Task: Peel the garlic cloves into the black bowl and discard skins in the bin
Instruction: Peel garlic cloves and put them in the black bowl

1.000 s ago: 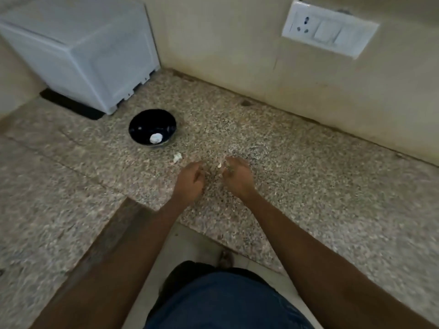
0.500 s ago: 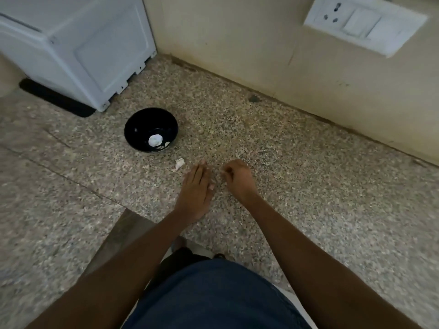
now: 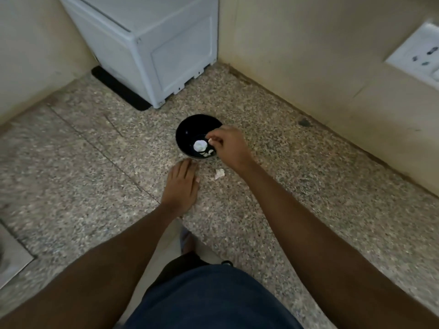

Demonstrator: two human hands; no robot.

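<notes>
A black bowl [image 3: 190, 130] sits on the speckled granite counter, holding a white garlic bulb [image 3: 199, 145] and a few pale pieces beside it. My right hand [image 3: 229, 146] hovers over the bowl's right rim, pinching a small white garlic clove [image 3: 210, 139] between thumb and fingertips. My left hand [image 3: 181, 186] lies flat on the counter just in front of the bowl, fingers straight, holding nothing. A scrap of white garlic skin [image 3: 219, 173] lies on the counter between my hands.
A white appliance [image 3: 154, 43] stands in the back corner on a black mat [image 3: 118, 90]. The beige wall runs along the right with a switch socket [image 3: 420, 55]. The counter edge [image 3: 171, 231] drops off in front of me; a steel sink edge [image 3: 11, 260] shows at left.
My right hand has moved from the counter up over the bowl with a clove pinched in it. My left hand has flattened and slid toward the bowl. The camera has swung right.
</notes>
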